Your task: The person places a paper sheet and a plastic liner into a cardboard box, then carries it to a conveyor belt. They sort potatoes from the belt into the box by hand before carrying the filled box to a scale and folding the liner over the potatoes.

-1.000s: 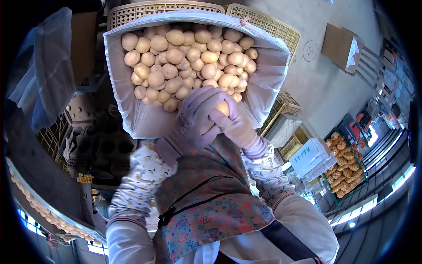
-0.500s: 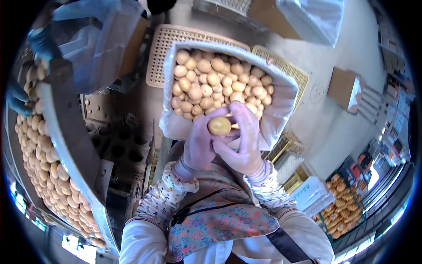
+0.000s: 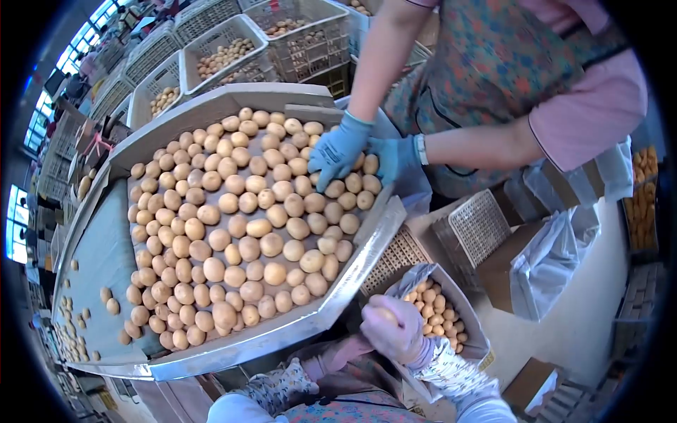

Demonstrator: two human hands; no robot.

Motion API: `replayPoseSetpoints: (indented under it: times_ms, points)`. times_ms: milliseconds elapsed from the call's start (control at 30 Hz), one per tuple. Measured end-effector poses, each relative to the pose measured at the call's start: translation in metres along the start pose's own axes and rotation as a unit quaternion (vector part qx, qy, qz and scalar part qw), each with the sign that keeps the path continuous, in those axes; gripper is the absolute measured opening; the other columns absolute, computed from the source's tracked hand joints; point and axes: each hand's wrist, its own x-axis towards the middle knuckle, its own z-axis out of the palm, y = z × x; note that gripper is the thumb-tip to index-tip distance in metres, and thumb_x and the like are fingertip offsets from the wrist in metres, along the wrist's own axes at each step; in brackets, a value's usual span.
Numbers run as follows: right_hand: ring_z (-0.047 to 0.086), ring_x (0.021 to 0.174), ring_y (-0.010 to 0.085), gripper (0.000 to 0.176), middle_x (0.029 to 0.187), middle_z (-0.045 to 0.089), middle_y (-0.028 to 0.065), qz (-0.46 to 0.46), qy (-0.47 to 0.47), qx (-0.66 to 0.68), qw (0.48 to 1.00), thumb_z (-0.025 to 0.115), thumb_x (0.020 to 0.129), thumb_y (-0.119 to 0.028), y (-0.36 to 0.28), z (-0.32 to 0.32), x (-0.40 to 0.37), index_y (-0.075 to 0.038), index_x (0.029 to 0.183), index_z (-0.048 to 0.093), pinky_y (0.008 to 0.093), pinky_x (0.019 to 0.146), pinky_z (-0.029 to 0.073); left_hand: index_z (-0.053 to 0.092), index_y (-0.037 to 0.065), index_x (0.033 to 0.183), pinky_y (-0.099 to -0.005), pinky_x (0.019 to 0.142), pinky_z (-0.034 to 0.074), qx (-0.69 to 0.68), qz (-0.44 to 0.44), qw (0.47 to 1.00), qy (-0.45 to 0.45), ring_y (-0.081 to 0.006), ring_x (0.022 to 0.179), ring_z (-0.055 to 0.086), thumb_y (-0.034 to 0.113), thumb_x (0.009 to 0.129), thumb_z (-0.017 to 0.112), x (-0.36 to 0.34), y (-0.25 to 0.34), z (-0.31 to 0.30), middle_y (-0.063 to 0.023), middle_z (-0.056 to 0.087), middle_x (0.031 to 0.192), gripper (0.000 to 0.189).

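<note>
My right hand (image 3: pixel 393 330), in a pale purple glove, is closed round a potato (image 3: pixel 382 316) beside the metal rim of the sorting table (image 3: pixel 352 285). Low beside it is my left hand (image 3: pixel 347 350); its fingers are hidden or blurred. Many tan potatoes (image 3: pixel 240 225) are spread over the table. Right of my hands, a lined crate (image 3: pixel 474 317) holds more potatoes (image 3: pixel 436 310).
A co-worker's two blue-gloved hands (image 3: pixel 338 149) are among the potatoes at the table's far right. A green belt (image 3: pixel 99 247) lies left. Crates (image 3: pixel 264 44) stand behind the table. A lined cardboard box (image 3: pixel 511 275) stands at the right.
The view has swung left to the table, so the lined crate now appears lower right. My hands have moved from over the crate to near the table's edge. The co-worker's body has come into view.
</note>
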Motion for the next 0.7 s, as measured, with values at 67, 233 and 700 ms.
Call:
replayPoseSetpoints:
  times_ms: [67,233,700]
  points:
    - [0.066,0.085,0.0325,0.045,0.102,0.065,0.0179,-0.119,-0.012,-0.024,0.992,0.071,0.081,-0.01,-0.024,-0.01,0.063,-0.003,0.124,0.059,0.0409,0.072,0.054,0.043,0.001,0.145,-0.0365,0.116,0.036,0.089,0.003,0.996,0.009,-0.0225,0.135,0.048,0.029,0.108,0.04,-0.009,-0.001,-0.008,-0.0159,0.048,0.147,0.047]
    - [0.062,0.102,0.0359,0.053,0.116,0.061,0.0228,-0.169,0.201,-0.312,0.913,0.061,0.088,-0.018,-0.003,-0.005,0.304,-0.005,0.138,0.052,0.0453,0.088,0.051,0.051,0.004,0.139,-0.0356,0.111,0.041,0.121,0.014,0.992,-0.014,-0.0226,0.127,0.052,0.022,0.102,0.057,-0.011,-0.048,-0.036,-0.0106,0.055,0.135,0.042]
    - [0.061,0.104,0.0343,0.045,0.114,0.062,0.0206,0.194,-0.143,-0.156,0.958,0.06,0.088,-0.024,0.017,-0.051,-0.086,-0.006,0.13,0.055,0.0465,0.09,0.05,0.056,0.008,0.136,-0.0318,0.104,0.044,0.454,-0.019,0.888,0.064,-0.018,0.123,0.055,0.02,0.103,0.056,0.064,-0.04,-0.053,-0.0092,0.058,0.135,0.036]
